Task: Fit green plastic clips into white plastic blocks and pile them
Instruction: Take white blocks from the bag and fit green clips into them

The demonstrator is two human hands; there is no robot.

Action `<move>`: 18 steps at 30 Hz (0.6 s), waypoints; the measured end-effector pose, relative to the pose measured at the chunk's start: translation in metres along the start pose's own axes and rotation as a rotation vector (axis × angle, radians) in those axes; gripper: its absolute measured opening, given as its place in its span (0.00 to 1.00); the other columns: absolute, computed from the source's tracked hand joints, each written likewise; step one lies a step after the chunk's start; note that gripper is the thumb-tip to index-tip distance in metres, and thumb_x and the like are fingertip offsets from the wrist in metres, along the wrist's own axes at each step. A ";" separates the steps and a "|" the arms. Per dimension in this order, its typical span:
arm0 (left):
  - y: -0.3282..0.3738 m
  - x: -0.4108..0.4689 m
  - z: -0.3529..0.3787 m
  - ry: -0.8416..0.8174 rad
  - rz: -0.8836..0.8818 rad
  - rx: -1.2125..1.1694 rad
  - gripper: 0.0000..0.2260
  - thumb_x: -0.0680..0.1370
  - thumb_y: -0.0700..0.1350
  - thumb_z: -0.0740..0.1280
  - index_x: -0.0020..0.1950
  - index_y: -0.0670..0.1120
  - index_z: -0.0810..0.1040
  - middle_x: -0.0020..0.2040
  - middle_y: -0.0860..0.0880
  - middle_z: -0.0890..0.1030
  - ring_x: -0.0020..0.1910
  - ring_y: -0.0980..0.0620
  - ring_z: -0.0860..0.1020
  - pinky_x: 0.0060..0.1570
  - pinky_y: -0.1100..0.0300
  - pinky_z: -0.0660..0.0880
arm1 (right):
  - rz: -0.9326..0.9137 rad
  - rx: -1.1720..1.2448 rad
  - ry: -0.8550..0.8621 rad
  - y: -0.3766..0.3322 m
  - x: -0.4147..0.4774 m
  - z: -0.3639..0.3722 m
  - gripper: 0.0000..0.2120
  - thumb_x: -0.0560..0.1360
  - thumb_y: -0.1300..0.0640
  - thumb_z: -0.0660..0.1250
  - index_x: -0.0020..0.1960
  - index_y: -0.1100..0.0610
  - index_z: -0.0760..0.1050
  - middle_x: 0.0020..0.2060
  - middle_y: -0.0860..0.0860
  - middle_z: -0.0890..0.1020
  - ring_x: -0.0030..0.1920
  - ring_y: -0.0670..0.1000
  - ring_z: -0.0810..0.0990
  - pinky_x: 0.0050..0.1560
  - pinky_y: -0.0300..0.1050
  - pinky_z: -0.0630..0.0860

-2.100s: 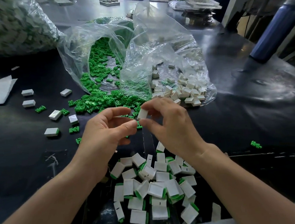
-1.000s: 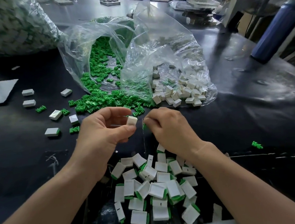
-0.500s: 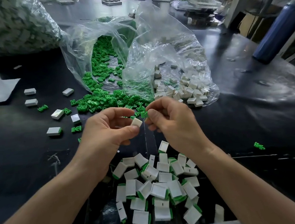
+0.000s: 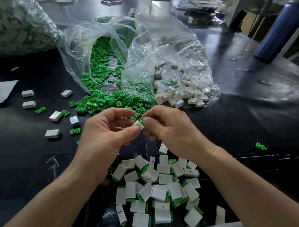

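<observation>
My left hand [image 4: 104,137] pinches a small white block [image 4: 138,125] between thumb and forefinger above the black table. My right hand [image 4: 170,129] presses a green clip [image 4: 141,121] into the block's far end; only the clip's tip shows. Below my wrists lies a pile of fitted blocks [image 4: 159,188], white with green edges. A clear bag [image 4: 104,63] spills loose green clips [image 4: 100,101] ahead of my hands. To its right a second clear bag [image 4: 176,60] holds loose white blocks [image 4: 181,92].
Several stray white blocks [image 4: 55,115] and green clips [image 4: 75,131] lie at the left on the black table [image 4: 252,104]. A lone clip [image 4: 260,146] sits at the right. A large filled bag [image 4: 11,26] is at far left, a blue bottle [image 4: 282,25] far right.
The white block passed from my right hand to my left. My right hand took a green clip and has now brought it against the block's end, where it sits partly inside.
</observation>
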State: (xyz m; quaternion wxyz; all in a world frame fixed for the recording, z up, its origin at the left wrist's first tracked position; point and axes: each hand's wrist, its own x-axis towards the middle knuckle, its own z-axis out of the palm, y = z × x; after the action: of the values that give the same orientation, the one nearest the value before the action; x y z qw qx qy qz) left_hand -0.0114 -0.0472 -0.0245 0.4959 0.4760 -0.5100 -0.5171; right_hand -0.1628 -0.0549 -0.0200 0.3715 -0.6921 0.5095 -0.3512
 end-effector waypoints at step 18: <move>0.005 -0.006 0.000 -0.091 0.112 0.182 0.17 0.65 0.33 0.74 0.47 0.52 0.79 0.32 0.51 0.83 0.31 0.57 0.79 0.33 0.69 0.76 | -0.159 -0.381 -0.188 -0.007 -0.005 -0.013 0.11 0.77 0.61 0.61 0.36 0.56 0.67 0.32 0.55 0.75 0.34 0.53 0.71 0.38 0.50 0.68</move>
State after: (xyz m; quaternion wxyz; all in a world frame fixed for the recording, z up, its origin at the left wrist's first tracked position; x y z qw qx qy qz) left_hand -0.0104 -0.0410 -0.0194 0.4550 0.4659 -0.6026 -0.4612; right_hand -0.1718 -0.0509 -0.0082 0.2513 -0.8174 0.4735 -0.2109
